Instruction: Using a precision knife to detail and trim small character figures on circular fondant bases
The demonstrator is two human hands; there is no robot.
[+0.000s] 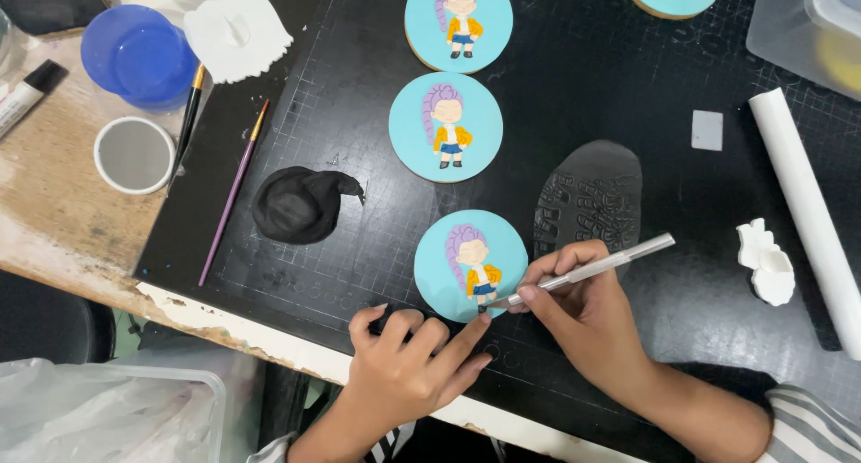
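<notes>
A round light-blue iced cookie [448,266] with a purple-haired figure lies near the front edge of a black cutting mat [377,230]. My right hand [587,315] grips a slim silver craft knife [596,267], its tip touching the figure's feet. My left hand [408,364] rests on the mat with its index finger against the cookie's lower edge. Two more finished cookies [446,126] [458,21] lie in a column above it. A flattened, textured sheet of black fondant [592,194] sits just right of the near cookie.
A black fondant lump [300,205], two brushes [233,194], a blue lid [139,55], a white cup [134,155] and white fondant [238,32] lie left. A white rolling pin [807,212] and small white pieces [767,264] lie right. A plastic box [807,32] stands top right.
</notes>
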